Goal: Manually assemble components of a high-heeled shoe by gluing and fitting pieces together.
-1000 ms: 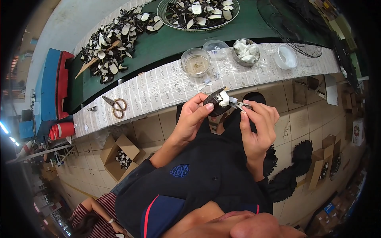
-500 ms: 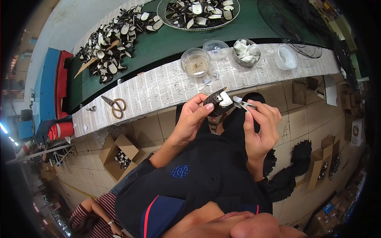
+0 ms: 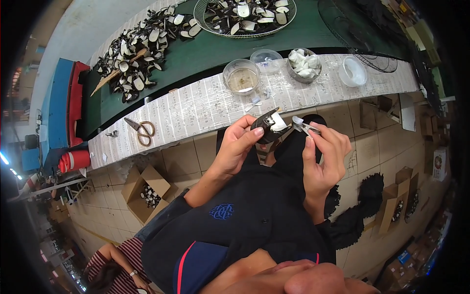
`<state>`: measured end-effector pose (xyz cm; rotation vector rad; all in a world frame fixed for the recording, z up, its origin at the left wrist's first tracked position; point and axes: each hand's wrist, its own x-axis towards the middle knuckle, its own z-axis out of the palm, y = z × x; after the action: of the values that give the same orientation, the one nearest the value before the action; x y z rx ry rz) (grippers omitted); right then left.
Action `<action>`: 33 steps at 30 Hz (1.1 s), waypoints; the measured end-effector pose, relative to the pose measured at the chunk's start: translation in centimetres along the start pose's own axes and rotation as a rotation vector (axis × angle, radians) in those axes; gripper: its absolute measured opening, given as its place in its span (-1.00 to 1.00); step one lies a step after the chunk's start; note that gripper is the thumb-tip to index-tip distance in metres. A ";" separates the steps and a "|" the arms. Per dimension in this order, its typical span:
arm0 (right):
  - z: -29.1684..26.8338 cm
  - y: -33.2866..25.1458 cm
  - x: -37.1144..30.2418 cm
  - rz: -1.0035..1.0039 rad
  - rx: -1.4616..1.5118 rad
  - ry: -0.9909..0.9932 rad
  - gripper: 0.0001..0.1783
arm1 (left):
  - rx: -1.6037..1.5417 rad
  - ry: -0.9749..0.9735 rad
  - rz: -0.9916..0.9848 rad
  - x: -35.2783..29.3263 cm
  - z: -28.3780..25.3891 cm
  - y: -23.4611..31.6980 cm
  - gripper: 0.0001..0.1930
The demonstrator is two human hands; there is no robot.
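My left hand [image 3: 238, 145] is closed around a curved black piece [image 3: 265, 135] with a pointed end. A white panel [image 3: 277, 122] shows on the piece's side facing my right hand; my thumb and fingers hide part of the rest. Between the thumb and fingers of my right hand [image 3: 325, 156] is a small metal clip [image 3: 311, 129]. A pale pad [image 3: 297, 120] sits at the clip's tip, a short gap from the black piece. Both hands are raised just in front of the bench's near edge.
On the patterned bench top [image 3: 193, 105] stand a tub of liquid [image 3: 241, 77], a bowl of white wads [image 3: 304, 65], a clear tub [image 3: 352, 71] and scissors [image 3: 141, 131]. Behind, black-and-white pieces [image 3: 132, 59] lie heaped beside a loaded wire basket [image 3: 245, 35].
My right hand has drawn the clip slightly to the right, widening the gap to the black piece. My left hand stays nearly still.
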<state>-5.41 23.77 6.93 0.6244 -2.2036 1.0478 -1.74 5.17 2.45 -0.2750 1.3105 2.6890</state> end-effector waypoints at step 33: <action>1.3 -0.5 -0.7 0.023 0.133 -0.110 -0.84 | 0.036 0.043 0.002 0.0 0.3 -0.1 -0.78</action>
<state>-5.03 22.53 6.11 0.7330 -2.2523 1.2060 -1.77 5.48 2.50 -0.3297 1.3708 2.6726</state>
